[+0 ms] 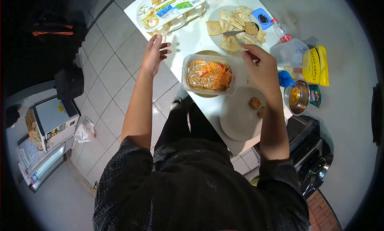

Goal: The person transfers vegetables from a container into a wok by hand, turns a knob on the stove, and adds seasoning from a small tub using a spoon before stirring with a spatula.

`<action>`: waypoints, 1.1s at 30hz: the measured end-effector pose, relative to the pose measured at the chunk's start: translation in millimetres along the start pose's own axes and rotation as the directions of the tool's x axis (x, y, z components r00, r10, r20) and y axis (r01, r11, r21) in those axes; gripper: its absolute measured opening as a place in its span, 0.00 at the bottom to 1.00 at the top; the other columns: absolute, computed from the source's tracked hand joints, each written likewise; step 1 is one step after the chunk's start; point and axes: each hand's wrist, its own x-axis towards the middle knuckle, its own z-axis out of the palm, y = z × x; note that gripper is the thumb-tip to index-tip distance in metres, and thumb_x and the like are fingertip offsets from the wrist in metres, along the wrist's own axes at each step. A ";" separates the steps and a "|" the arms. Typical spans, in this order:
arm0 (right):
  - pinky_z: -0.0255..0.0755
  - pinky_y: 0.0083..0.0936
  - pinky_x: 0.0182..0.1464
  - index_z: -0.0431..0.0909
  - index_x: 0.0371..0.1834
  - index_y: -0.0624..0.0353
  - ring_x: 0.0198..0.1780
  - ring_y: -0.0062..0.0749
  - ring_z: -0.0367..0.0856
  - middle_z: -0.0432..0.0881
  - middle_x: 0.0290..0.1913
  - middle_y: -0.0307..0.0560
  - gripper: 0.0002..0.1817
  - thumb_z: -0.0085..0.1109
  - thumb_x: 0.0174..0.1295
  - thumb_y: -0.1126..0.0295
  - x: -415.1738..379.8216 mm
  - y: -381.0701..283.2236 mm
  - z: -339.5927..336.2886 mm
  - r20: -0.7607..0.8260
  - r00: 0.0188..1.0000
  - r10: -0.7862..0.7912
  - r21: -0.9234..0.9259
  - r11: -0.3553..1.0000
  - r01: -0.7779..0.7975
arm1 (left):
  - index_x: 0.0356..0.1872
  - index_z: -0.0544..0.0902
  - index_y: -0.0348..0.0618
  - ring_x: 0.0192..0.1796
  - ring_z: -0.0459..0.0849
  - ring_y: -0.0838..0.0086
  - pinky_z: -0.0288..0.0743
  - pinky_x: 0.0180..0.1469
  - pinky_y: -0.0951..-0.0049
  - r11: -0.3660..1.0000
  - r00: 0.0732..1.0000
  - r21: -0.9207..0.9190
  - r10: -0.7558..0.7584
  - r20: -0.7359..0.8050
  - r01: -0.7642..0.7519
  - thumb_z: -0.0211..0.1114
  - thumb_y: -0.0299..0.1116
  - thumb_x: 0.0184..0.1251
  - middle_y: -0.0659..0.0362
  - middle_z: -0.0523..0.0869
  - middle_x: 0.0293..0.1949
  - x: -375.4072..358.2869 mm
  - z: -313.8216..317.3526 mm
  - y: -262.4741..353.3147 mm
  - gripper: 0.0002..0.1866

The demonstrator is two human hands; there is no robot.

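Note:
My left hand (155, 55) hangs beyond the table's left edge, fingers apart and holding nothing, just below a labelled plastic container (172, 13). My right hand (258, 63) is over the table at the lower edge of a plate of square wrappers (224, 22); its thumb and fingertips are close together beside a pale wrapper (231, 44). Whether they grip it is hard to make out. Between my hands stands a clear tub (186, 77) of noodles and orange shreds (206, 75). A spoon (234, 32) with brown paste lies on the wrappers.
Below my right hand, a plate (238, 119) holds small brown pieces (255, 103). To the right are an empty plastic tub (290, 54), a yellow bag (317, 67), a metal bowl (297, 97) with liquid, a bottle (281, 30) and a blue item (262, 19). A stove (304, 139) stands lower right.

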 end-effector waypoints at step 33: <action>0.73 0.32 0.49 0.82 0.36 0.58 0.47 0.44 0.80 0.81 0.42 0.52 0.08 0.62 0.52 0.73 -120.0 -159.9 75.0 -0.096 0.968 -0.234 0.001 0.972 0.235 | 0.43 0.82 0.35 0.40 0.79 0.80 0.73 0.47 0.76 0.840 0.768 0.329 0.151 0.622 -0.432 0.52 0.25 0.70 0.61 0.85 0.37 -145.5 -122.5 27.4 0.10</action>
